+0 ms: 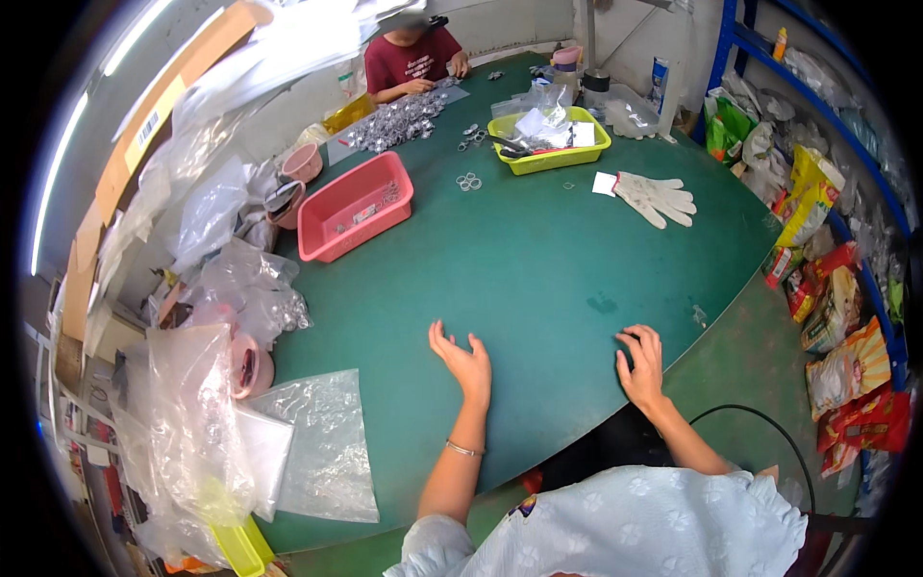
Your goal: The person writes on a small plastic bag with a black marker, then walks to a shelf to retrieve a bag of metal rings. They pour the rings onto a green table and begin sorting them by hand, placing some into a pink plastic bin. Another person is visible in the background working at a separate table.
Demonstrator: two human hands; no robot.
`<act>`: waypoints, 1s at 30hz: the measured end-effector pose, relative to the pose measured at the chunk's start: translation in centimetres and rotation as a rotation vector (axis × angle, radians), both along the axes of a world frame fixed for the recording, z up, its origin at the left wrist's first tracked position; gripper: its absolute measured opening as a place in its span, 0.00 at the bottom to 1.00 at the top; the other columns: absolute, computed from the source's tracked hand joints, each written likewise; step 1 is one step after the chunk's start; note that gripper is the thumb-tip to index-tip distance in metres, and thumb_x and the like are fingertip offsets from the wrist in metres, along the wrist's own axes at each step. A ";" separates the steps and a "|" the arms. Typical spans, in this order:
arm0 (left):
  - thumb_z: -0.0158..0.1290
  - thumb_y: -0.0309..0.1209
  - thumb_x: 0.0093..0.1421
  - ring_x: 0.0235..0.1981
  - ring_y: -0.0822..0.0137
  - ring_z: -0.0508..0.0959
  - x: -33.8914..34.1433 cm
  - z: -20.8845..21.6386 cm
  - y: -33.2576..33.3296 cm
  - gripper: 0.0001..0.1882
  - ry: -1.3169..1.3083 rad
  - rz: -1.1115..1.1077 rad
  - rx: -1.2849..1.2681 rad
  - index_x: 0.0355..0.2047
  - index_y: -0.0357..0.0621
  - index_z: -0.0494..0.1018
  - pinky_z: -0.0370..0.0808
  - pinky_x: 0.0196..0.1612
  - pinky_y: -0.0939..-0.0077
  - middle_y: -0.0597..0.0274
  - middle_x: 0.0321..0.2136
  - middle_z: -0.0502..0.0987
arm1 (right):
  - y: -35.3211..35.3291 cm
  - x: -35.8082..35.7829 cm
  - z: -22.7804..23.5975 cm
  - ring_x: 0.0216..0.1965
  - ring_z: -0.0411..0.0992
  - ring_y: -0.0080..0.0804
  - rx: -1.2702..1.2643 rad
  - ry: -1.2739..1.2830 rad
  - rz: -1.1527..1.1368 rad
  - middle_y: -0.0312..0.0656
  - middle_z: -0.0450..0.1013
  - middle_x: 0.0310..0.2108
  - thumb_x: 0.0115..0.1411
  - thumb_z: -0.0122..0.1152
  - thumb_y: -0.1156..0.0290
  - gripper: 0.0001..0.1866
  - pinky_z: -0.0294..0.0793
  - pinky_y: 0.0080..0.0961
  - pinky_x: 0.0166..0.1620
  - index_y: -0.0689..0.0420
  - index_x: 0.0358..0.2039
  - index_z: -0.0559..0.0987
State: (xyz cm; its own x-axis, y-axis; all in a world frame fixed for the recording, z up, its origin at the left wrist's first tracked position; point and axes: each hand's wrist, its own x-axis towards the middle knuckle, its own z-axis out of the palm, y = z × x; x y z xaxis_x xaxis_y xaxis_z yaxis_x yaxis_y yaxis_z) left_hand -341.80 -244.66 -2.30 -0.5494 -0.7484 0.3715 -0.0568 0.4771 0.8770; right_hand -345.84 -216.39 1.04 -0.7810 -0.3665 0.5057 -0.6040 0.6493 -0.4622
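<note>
Both my hands hover over or rest on the near part of a green table [500, 279]; which of the two I cannot tell. My left hand [465, 361] has its fingers apart and slightly curled, with nothing in it. Near the table's right edge, my right hand [642, 367] is likewise loosely curled and holds nothing. Left of my left hand lies a flat clear plastic bag [327, 447]. Farther off stands a pink bin [322, 250] with small metal rings inside. A cluster of metal rings [468, 182] lies mid-table, and a white knit glove [656, 198] lies to the right.
A yellow-green basket [553, 163] with packets stands at the back. Beyond it sits a co-worker in a red shirt [409, 67] beside a heap of metal parts [399, 123]. Plastic bags [192, 413] crowd the left edge. Blue shelving [817, 72] with bagged goods lines the right.
</note>
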 end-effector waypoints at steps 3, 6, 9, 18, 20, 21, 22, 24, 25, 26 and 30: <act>0.47 0.18 0.53 0.56 0.51 0.60 -0.1 0.2 0.2 0.30 -0.048 0.001 -0.011 0.56 0.29 0.50 0.63 0.56 0.63 0.45 0.57 0.50 | -0.4 0.0 0.6 0.51 0.60 0.49 0.096 -0.015 0.055 0.46 0.63 0.46 0.47 0.59 0.75 0.16 0.61 0.41 0.51 0.59 0.39 0.72; 0.47 0.18 0.54 0.56 0.52 0.60 0.1 -0.1 0.0 0.31 -0.081 -0.002 -0.038 0.57 0.30 0.48 0.62 0.57 0.64 0.44 0.56 0.51 | -0.2 -0.1 0.3 0.51 0.60 0.49 0.039 -0.068 0.047 0.46 0.63 0.45 0.47 0.59 0.75 0.16 0.62 0.41 0.51 0.59 0.39 0.72; 0.46 0.19 0.55 0.56 0.54 0.60 -0.3 0.0 0.2 0.31 -0.099 0.005 -0.050 0.58 0.31 0.46 0.61 0.57 0.64 0.44 0.56 0.51 | 0.3 -0.2 0.4 0.51 0.61 0.48 0.015 -0.105 0.079 0.46 0.63 0.45 0.48 0.59 0.73 0.15 0.62 0.42 0.50 0.58 0.39 0.73; 0.40 0.21 0.59 0.53 0.58 0.63 0.6 0.5 1.4 0.26 -0.096 0.139 0.079 0.58 0.36 0.48 0.64 0.54 0.68 0.46 0.52 0.58 | 1.9 -1.2 2.0 0.51 0.60 0.45 -0.074 -0.310 0.259 0.43 0.65 0.45 0.45 0.60 0.75 0.15 0.57 0.43 0.50 0.54 0.36 0.76; 0.39 0.21 0.59 0.52 0.59 0.64 -0.2 1.4 2.5 0.25 -0.092 0.212 0.110 0.57 0.35 0.49 0.64 0.53 0.68 0.47 0.51 0.58 | 2.6 -2.4 4.2 0.51 0.59 0.45 -0.050 -0.280 0.306 0.42 0.65 0.45 0.44 0.60 0.75 0.13 0.55 0.43 0.51 0.54 0.34 0.77; 0.39 0.21 0.59 0.52 0.58 0.63 -0.7 1.9 4.0 0.25 -0.097 0.260 0.146 0.57 0.34 0.50 0.64 0.53 0.67 0.47 0.51 0.58 | 2.7 -3.5 6.0 0.51 0.59 0.45 -0.062 -0.251 0.322 0.42 0.65 0.44 0.44 0.59 0.76 0.11 0.54 0.42 0.51 0.55 0.32 0.77; 0.39 0.21 0.59 0.52 0.58 0.63 -0.9 2.2 5.5 0.24 -0.111 0.313 0.184 0.56 0.34 0.51 0.64 0.53 0.67 0.47 0.51 0.58 | 2.8 -4.8 7.9 0.50 0.59 0.44 -0.073 -0.272 0.284 0.42 0.65 0.43 0.44 0.59 0.76 0.10 0.54 0.42 0.51 0.55 0.31 0.77; 0.41 0.19 0.56 0.54 0.55 0.60 -2.5 2.5 7.8 0.26 -0.161 0.357 0.209 0.56 0.32 0.51 0.62 0.53 0.66 0.45 0.52 0.57 | 3.0 -8.0 11.2 0.49 0.60 0.44 -0.082 -0.305 0.211 0.42 0.66 0.42 0.44 0.59 0.77 0.10 0.55 0.41 0.50 0.56 0.31 0.76; 0.42 0.20 0.56 0.54 0.52 0.60 -3.7 2.6 9.1 0.26 -0.183 0.355 0.199 0.55 0.30 0.51 0.60 0.55 0.64 0.43 0.53 0.57 | 3.2 -9.7 11.9 0.47 0.61 0.42 -0.067 -0.276 0.156 0.42 0.66 0.40 0.45 0.58 0.77 0.10 0.55 0.40 0.49 0.56 0.31 0.76; 0.42 0.20 0.55 0.55 0.50 0.59 -5.1 3.0 10.2 0.27 -0.202 0.351 0.185 0.55 0.28 0.51 0.58 0.56 0.61 0.42 0.53 0.56 | 3.2 -11.5 12.1 0.46 0.62 0.40 -0.057 -0.245 0.100 0.42 0.66 0.39 0.45 0.58 0.77 0.10 0.56 0.39 0.49 0.56 0.32 0.75; 0.44 0.21 0.54 0.58 0.44 0.54 -10.1 4.7 11.6 0.28 -0.380 0.272 -0.020 0.55 0.26 0.51 0.50 0.61 0.55 0.38 0.55 0.54 | 3.0 -18.6 10.7 0.45 0.63 0.41 -0.005 -0.387 0.042 0.42 0.68 0.38 0.45 0.59 0.76 0.17 0.59 0.36 0.48 0.57 0.39 0.72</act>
State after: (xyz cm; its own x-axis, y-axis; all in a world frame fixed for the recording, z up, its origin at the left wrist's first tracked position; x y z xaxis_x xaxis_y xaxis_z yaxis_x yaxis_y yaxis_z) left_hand -351.86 -233.09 2.42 -0.4342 -0.8788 0.1979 -0.4977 0.4172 0.7604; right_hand -364.44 -213.34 11.72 -0.8986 -0.4008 0.1789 -0.4108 0.6248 -0.6640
